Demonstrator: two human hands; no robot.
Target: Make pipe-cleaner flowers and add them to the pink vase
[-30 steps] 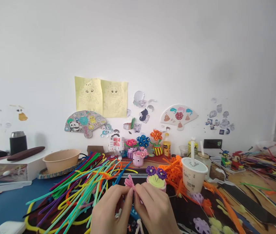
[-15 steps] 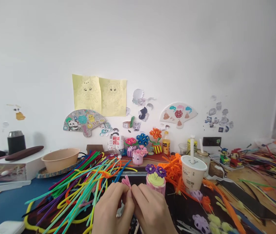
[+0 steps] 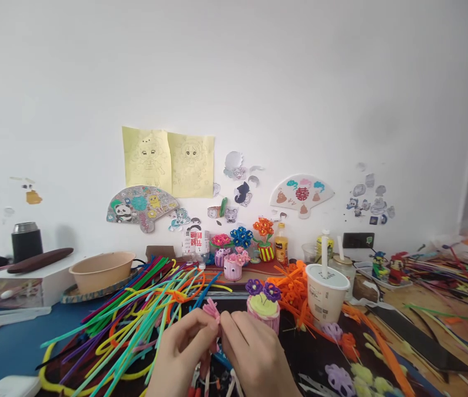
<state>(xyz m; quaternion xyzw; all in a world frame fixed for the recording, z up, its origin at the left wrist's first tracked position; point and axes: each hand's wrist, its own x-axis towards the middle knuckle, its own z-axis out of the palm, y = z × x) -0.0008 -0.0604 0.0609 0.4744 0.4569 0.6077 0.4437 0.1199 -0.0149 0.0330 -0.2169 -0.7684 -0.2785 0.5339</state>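
Between the fingertips of both hands is a small bundle of pink pipe cleaners (image 3: 211, 309), its looped ends poking up above the fingers. My left hand (image 3: 188, 347) pinches it from the left, thumb and forefinger pressed together. From the other side my right hand (image 3: 250, 350) grips it with curled fingers, which hide much of the lower part. Just beyond the right hand stands a pink pot with purple pipe-cleaner flowers (image 3: 264, 309). Left of my hands lies a loose heap of colourful pipe cleaners (image 3: 134, 325).
A lidded paper cup (image 3: 327, 295) with a straw stands right of an orange pipe-cleaner pile (image 3: 296, 292). Purple fuzzy flowers (image 3: 339, 379) lie at front right, near a dark flat strip (image 3: 422, 337). A beige bowl (image 3: 102, 271) sits at left.
My left hand has shifted slightly left and its grip has opened up a little, showing more of the pink piece below. The pink loops have tilted and moved slightly left.
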